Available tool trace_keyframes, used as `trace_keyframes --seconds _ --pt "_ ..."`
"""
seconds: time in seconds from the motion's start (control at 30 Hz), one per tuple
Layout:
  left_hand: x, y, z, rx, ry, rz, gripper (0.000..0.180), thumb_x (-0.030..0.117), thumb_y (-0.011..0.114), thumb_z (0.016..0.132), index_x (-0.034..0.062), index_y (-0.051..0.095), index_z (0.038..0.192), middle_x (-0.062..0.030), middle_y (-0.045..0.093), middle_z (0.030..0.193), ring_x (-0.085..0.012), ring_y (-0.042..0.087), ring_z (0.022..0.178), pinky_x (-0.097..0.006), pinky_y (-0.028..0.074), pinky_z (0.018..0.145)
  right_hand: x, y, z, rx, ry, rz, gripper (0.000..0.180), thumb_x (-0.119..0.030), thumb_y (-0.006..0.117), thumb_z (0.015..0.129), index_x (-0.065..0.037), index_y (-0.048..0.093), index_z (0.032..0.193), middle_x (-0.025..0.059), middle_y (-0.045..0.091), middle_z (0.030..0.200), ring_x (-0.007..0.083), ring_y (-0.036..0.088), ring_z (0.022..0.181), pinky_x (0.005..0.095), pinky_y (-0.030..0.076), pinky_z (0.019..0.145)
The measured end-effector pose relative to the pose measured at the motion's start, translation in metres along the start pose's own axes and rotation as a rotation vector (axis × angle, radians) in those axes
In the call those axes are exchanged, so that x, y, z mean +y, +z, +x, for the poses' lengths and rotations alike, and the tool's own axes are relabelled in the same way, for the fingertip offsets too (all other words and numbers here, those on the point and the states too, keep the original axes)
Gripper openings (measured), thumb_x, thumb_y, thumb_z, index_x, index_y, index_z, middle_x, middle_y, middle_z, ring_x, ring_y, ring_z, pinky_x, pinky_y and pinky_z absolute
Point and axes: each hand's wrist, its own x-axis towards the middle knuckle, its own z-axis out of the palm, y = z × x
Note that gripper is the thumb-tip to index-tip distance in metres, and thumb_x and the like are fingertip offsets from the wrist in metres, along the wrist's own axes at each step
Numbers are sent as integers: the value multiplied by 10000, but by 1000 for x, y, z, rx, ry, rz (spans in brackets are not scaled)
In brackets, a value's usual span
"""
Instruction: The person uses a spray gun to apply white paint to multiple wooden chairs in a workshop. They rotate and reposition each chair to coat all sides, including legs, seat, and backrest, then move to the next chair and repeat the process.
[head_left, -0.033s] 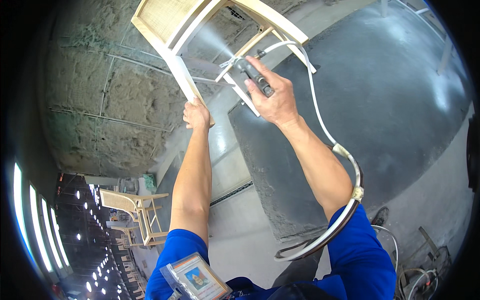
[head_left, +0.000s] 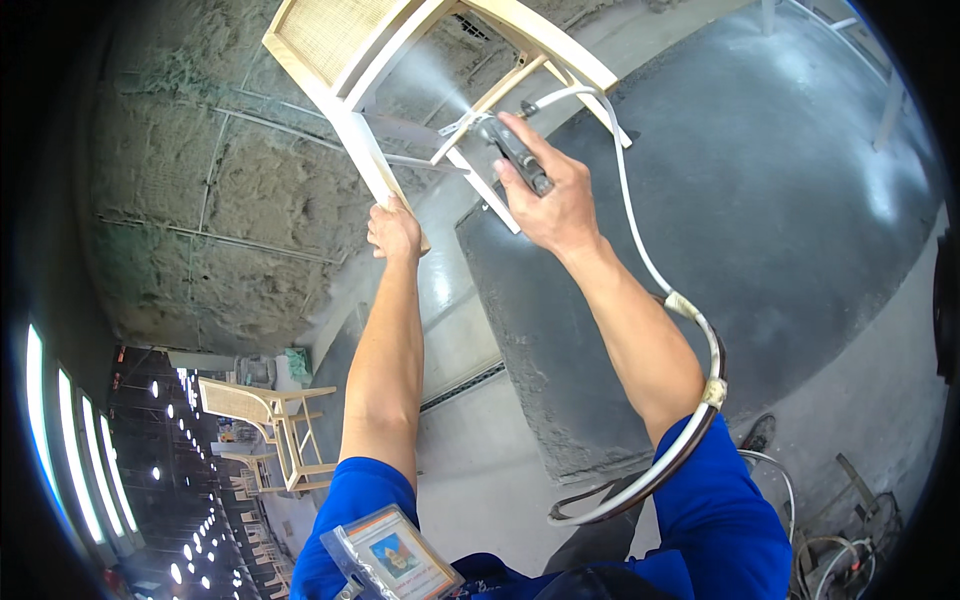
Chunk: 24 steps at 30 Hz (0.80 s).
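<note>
My left hand (head_left: 393, 230) is gripping the chair (head_left: 340, 60) leg, arm outstretched; my right hand (head_left: 545, 195) is clamping the spray gun (head_left: 515, 152), its nozzle hidden.

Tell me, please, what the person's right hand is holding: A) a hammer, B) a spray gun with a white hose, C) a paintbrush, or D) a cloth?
B: the right hand grips a spray gun trailing a white hose, mist blowing toward the wooden chair that the left hand steadies.

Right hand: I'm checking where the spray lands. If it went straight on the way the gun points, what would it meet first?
The right hand aims the spray gun up-left. First in line is probably the pale wooden chair, held by the left hand; depth is unclear.
</note>
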Motion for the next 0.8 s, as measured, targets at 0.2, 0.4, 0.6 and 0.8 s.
trace_keyframes --seconds 0.2,0.4,0.6,0.8 --pt "4 7 -8 3 38 -50 539 506 449 1054 33 553 1291 -224 699 1213 -426 565 1240 -583 294 1065 -58 -10 -33 260 -63 -229 579 7 694 878 -102 584 1435 179 692 1019 321 694 872 407 562 790" --pt "1 11 -33 -27 46 -82 509 515 397 1072 55 514 1256 -236 717 1160 -434 635 1174 -574 258 1089 -84 14 37 -53 -103 -374 629 -101 710 866 -202 563 1469 180 663 980 398 674 914 470 551 826" --pt "-9 14 -67 17 75 -171 407 393 507 1057 33 505 1247 -202 720 1083 -390 605 1155 -531 272 1063 -132 60 93 -372 90 -310 523 -160 692 912 -181 611 1428 224 733 1101 362 722 1008 424 557 936" --pt "-13 18 -83 11 63 -181 412 359 519 1054 21 483 1288 -189 706 1117 -382 595 1163 -534 257 1092 -162 70 98 -367 178 -367 525 -144 700 911 -184 617 1427 216 728 1209 338 705 1145 365 534 1007"
